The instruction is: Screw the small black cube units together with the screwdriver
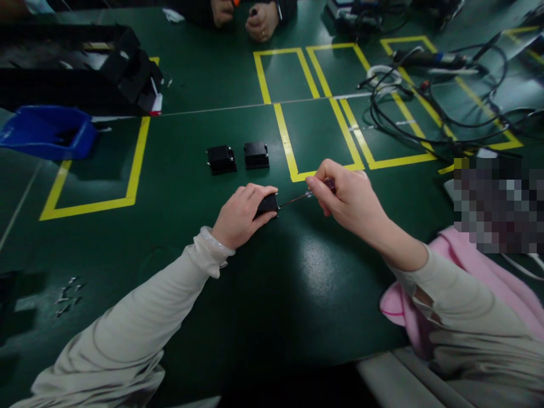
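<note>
My left hand (240,214) is closed over a small black block (267,204) that rests on the green table (204,170). My right hand (344,195) pinches a small screwdriver (312,192) with a purple handle. Its thin shaft points left and its tip touches the right side of the block. Two more black blocks (221,158) (256,154) lie side by side a little farther back on the table. Most of the held block is hidden under my fingers.
Several small screws (68,294) lie at the near left. A blue bin (49,131) and black trays (76,62) sit far left. Tangled cables (425,96) cover the yellow-taped squares at the right. Another person's hands (250,17) rest at the far edge. A pink cloth (476,272) lies near right.
</note>
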Demonstrator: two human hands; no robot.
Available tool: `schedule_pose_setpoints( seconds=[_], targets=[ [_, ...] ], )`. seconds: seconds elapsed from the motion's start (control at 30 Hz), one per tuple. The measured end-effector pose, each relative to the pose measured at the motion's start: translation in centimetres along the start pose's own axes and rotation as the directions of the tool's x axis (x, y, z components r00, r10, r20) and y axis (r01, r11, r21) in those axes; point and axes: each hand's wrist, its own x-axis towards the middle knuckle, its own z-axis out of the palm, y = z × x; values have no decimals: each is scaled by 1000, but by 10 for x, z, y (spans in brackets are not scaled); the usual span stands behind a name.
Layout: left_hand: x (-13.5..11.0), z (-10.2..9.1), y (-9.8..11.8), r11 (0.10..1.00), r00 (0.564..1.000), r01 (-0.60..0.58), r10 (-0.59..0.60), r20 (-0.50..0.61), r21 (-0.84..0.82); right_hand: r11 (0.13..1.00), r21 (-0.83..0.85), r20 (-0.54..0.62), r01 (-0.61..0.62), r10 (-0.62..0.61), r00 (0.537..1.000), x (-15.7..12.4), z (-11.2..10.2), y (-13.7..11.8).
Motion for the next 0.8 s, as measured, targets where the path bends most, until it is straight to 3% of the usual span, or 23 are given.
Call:
schedule_pose_setpoints(
  seconds=[0.27, 0.63, 0.8],
  targets=[
    [0, 0, 0, 1000, 1000, -8, 8, -3, 3, 986, 156, -49, 52, -45, 998, -2, 8, 6],
    [0, 1, 1, 1000, 1000, -23, 23, -1, 11, 984, 60, -72, 171, -166, 983, -3, 7, 7],
    [0, 2, 1, 1000, 1000, -20, 20, -4, 12, 975, 73, -29, 209, -208, 978, -3, 4, 4]
  ],
)
